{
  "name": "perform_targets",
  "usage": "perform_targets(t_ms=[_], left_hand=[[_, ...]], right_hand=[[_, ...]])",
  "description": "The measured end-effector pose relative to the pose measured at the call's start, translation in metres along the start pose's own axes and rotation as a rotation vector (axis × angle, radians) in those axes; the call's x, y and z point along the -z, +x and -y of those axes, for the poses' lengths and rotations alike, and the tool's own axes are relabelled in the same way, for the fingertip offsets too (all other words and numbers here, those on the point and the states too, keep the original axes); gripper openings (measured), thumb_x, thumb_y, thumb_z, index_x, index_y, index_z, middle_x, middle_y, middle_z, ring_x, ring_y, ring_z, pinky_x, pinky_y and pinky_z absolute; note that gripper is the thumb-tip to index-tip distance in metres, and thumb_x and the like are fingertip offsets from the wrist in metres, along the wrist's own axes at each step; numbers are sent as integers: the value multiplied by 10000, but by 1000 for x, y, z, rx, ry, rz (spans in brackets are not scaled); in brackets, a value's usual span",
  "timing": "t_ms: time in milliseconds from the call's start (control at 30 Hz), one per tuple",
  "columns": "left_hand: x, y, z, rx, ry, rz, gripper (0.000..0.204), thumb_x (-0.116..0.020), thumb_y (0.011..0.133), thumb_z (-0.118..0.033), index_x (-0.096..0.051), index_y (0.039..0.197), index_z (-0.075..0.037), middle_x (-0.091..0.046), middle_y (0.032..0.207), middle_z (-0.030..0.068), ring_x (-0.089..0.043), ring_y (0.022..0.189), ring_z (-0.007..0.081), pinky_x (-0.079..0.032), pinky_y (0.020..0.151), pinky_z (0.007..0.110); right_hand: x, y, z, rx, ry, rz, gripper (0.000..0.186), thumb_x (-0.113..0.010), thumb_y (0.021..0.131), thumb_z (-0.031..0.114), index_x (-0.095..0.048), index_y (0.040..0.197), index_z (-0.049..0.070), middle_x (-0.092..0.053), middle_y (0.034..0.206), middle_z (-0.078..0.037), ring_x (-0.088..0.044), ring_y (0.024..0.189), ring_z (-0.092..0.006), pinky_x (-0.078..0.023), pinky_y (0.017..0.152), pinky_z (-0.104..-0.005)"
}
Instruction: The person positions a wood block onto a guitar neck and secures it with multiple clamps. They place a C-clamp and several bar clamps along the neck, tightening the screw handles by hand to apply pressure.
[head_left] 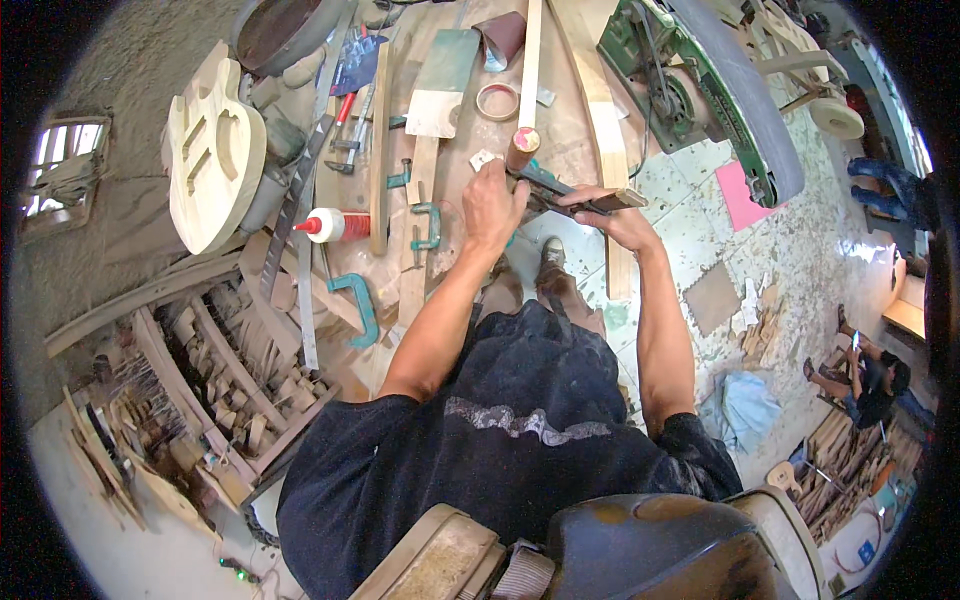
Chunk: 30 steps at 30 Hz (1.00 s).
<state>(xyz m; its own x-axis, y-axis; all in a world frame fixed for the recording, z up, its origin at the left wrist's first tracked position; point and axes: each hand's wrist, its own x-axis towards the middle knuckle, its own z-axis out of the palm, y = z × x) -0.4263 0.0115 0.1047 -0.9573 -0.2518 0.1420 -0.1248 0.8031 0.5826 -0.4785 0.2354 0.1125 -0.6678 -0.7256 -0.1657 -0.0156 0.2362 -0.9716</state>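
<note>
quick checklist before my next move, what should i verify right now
1. Both hands on the dark tool: ok, left hand and right hand both grip it.
2. Guitar-shaped wooden body away from the hands: ok, off to the left.
3. Bench uncluttered: not ok, clamps, a tape roll and wood strips lie about.
4. Floor clear: not ok, a light blue cloth lies there.
5. Green machine switched off: cannot tell.

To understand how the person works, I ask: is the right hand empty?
No, the right hand has its fingers around a dark tool.
</note>
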Motion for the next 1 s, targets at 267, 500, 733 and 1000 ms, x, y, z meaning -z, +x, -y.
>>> perform_targets(t_ms=[267,500,733,1000], left_hand=[[5,-1,-3,12,-35,-4,284,-712,747,-173,-555,882,21,-625,857,223,-621,836,388,-497,749,474],[1,-1,3,-1,-60,-29,298,-710,752,-181,-561,917,18,-632,880,222,-616,822,415,-491,735,489],[-7,-4,13,-24,-86,-52,278,-703,756,-184,-550,887,8,-626,852,218,-623,804,403,-497,718,478],[-3,-3,3,30,-41,-27,286,-714,754,-197,-560,889,3,-633,874,204,-628,838,390,-501,738,466]], right_hand=[[41,-10,157,354,161,-95,669,-645,856,332,-427,1421,49,-478,1406,-119,-477,1265,-225,-410,1006,-377],[-16,76,212,102,-1250,105,376,-604,890,329,-624,1057,-7,-652,826,-235,-648,817,-395,-520,751,-448],[-10,83,193,428,-1050,295,132,-612,760,-19,-655,884,-1,-589,833,-155,-636,808,-367,-521,699,-408],[-5,71,198,579,-1195,274,161,-634,764,50,-662,923,48,-585,1033,-147,-621,935,-341,-503,817,-436]])
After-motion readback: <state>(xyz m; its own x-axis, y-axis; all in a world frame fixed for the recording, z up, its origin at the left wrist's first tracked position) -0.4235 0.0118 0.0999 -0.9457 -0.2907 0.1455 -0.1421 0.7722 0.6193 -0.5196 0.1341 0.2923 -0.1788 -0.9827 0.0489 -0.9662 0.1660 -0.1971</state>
